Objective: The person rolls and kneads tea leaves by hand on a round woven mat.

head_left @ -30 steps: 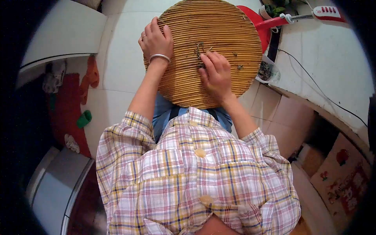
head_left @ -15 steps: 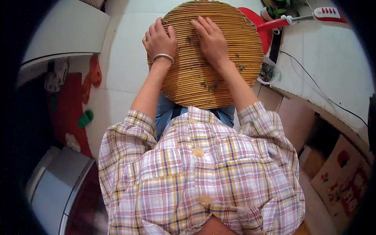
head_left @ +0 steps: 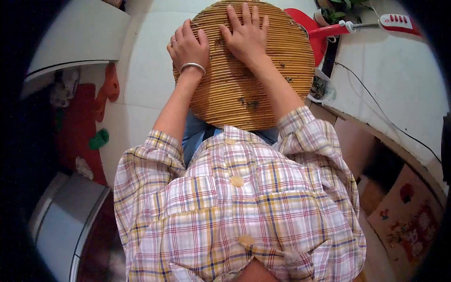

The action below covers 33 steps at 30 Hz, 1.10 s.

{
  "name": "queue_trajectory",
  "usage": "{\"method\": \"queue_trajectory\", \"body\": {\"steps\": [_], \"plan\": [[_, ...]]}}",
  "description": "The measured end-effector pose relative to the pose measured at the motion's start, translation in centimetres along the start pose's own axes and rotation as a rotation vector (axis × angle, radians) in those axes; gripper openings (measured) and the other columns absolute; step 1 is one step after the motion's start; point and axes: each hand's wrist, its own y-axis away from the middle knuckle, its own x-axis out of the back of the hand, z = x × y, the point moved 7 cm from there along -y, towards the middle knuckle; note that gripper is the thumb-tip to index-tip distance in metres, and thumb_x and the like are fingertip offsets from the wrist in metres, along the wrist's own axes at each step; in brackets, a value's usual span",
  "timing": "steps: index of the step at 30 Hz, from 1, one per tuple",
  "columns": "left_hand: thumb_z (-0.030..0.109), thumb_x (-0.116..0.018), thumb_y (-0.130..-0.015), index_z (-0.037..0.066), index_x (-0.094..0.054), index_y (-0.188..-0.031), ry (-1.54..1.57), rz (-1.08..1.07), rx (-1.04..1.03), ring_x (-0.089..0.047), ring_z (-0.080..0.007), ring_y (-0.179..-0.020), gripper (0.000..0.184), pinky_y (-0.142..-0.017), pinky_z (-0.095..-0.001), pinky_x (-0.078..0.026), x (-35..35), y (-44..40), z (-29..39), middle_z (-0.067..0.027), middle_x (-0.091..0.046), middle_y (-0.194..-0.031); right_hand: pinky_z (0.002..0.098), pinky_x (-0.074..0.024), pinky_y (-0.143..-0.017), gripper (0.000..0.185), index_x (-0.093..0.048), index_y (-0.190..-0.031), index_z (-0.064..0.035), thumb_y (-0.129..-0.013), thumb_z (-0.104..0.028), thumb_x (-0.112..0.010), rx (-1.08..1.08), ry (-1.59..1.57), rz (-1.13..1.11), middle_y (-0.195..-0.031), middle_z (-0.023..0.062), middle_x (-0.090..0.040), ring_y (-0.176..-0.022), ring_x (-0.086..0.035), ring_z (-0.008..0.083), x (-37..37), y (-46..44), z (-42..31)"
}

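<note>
A round ribbed tray of yellow-brown sticks lies over the person's lap. My left hand, with a ring and a silver bangle, rests at its left edge, fingers slightly apart on the surface. Near the tray's far side my right hand lies flat with spread fingers and holds nothing. Small dark greenish bits are scattered near the tray's lower middle, and others lie toward its right side. More bits show between the hands.
Right of the tray stand a red base with a stem and a clear container of dark bits. A black cable crosses the pale surface. Orange slippers and a green item are on the left.
My right hand has moved from the bits at the tray's middle to the far side, and its fingers have spread out. My left hand has stayed at the left edge.
</note>
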Motion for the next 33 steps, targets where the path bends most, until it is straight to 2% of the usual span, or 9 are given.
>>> {"method": "queue_trajectory", "body": {"steps": [6,10,13,15,21,25,27,30,33], "plan": [[0.037,-0.05,-0.094,0.011,-0.049,-0.133,-0.039,-0.048,0.003,-0.054,-0.0292,-0.116,0.047,-0.103,-0.0455,-0.036,0.0,0.1,0.2,-0.0108,-0.057,-0.126,0.0524,-0.019,-0.114,0.065,-0.041,-0.143,-0.0069,-0.092,-0.047,-0.052,0.0,-0.135,-0.095,-0.151,0.0117,-0.036,-0.14,-0.03,0.0316,0.4,4.4,0.1],[0.041,-0.052,-0.093,0.011,-0.048,-0.133,-0.035,-0.041,0.011,-0.053,-0.0301,-0.117,0.051,-0.103,-0.0456,-0.035,0.2,0.1,0.6,-0.0113,-0.056,-0.126,0.0536,-0.0187,-0.113,0.066,-0.04,-0.144,-0.0074,-0.092,-0.046,-0.052,-0.041,-0.151,-0.182,-0.151,0.0141,-0.035,-0.141,-0.028,0.0332,2.6,9.3,0.6],[0.053,-0.056,-0.089,0.009,-0.047,-0.134,-0.056,-0.041,-0.008,-0.052,-0.0306,-0.118,0.064,-0.103,-0.047,-0.034,0.3,0.4,0.7,-0.0119,-0.056,-0.126,0.0573,-0.0186,-0.112,0.065,-0.039,-0.145,-0.0107,-0.092,-0.043,-0.054,-0.069,-0.118,-0.135,-0.149,0.021,-0.034,-0.139,-0.028,0.0388,2.4,8.6,0.8],[0.069,-0.06,-0.079,0.01,-0.044,-0.137,-0.063,-0.03,-0.018,-0.05,-0.0326,-0.121,0.085,-0.103,-0.0482,-0.034,0.1,0.4,0.7,-0.0138,-0.054,-0.129,0.0571,-0.0188,-0.112,0.064,-0.039,-0.145,-0.011,-0.092,-0.043,-0.054,-0.065,-0.13,-0.083,-0.149,0.0213,-0.034,-0.139,-0.028,0.0388,0.9,6.5,0.9],[0.08,-0.062,-0.067,0.009,-0.043,-0.138,-0.105,-0.119,-0.019,-0.05,-0.0329,-0.122,0.102,-0.105,-0.0495,-0.032,0.9,0.2,1.4,-0.0145,-0.053,-0.13,0.0528,-0.0243,-0.112,0.054,-0.041,-0.144,-0.0136,-0.096,-0.038,-0.049,-0.072,-0.151,0.052,-0.144,0.0228,-0.04,-0.135,-0.035,0.0413,-1.0,-0.1,1.7],[0.081,-0.057,-0.071,0.009,-0.043,-0.138,-0.069,-0.083,-0.053,-0.05,-0.0331,-0.122,0.099,-0.105,-0.0499,-0.032,0.5,0.2,1.0,-0.0146,-0.052,-0.131,0.0529,-0.0228,-0.112,0.059,-0.039,-0.143,-0.0077,-0.094,-0.037,-0.053,-0.034,-0.342,-0.068,-0.145,0.0248,-0.038,-0.136,-0.031,0.0423,1.6,2.0,3.4],[0.08,-0.055,-0.073,0.006,-0.044,-0.135,-0.087,-0.021,-0.06,-0.052,-0.0316,-0.117,0.097,-0.102,-0.0479,-0.034,0.0,0.2,0.5,-0.0149,-0.056,-0.124,0.0505,-0.0238,-0.112,0.059,-0.04,-0.142,-0.0039,-0.094,-0.035,-0.053,-0.096,-0.722,-0.07,-0.143,0.0259,-0.039,-0.136,-0.032,0.0427,4.6,4.7,5.3],[0.078,-0.053,-0.077,0.007,-0.044,-0.135,-0.081,-0.041,-0.058,-0.052,-0.0304,-0.117,0.092,-0.103,-0.0481,-0.033,0.1,0.1,0.7,-0.0145,-0.056,-0.123,0.049,-0.0235,-0.113,0.06,-0.041,-0.141,-0.0015,-0.093,-0.034,-0.055,-0.234,-0.574,0.0,-0.143,0.0264,-0.039,-0.136,-0.032,0.0414,5.7,9.2,8.5],[0.081,-0.058,-0.07,0.008,-0.043,-0.137,-0.107,-0.07,-0.063,-0.051,-0.0325,-0.119,0.1,-0.103,-0.0494,-0.033,0.3,0.0,1.3,-0.0151,-0.054,-0.128,0.0488,-0.0237,-0.112,0.063,-0.043,-0.139,-0.0033,-0.09,-0.04,-0.059,-0.236,-0.43,0.018,-0.142,0.0239,-0.041,-0.136,-0.034,0.0397,5.1,10.1,6.4]]}}
